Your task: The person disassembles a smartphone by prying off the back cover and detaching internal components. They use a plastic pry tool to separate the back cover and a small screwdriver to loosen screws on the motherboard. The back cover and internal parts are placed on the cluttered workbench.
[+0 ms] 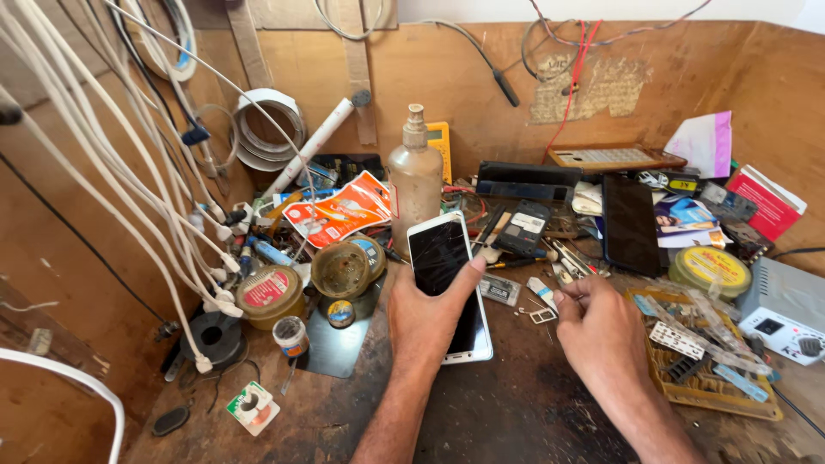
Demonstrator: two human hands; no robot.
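Nearest: left hand [427, 320] wrapped around white-framed smartphone with cracked dark screen [447, 279], thumb laid across the glass, phone tilted just above the scarred brown wooden worktop [516, 404]. Right hand [601, 331] alongside, fingers curled and pinched near a small metal card tray [542, 315]; cannot tell whether anything sits between the fingertips. Judged early in the job: phone casing closed, screen unlit, nothing removed as far as visible. Further right, yellow plastic parts tray [718, 391] heaped with small strips and clips. Left of phone, round open tins [340, 269] and a red-labelled tin [269, 290]. Behind, cloudy plastic pump bottle [415, 182] upright, black slab-like dark phone [630, 223] lying flat. Farthest left, bundle of white cables [129, 172] hanging along the wooden wall.
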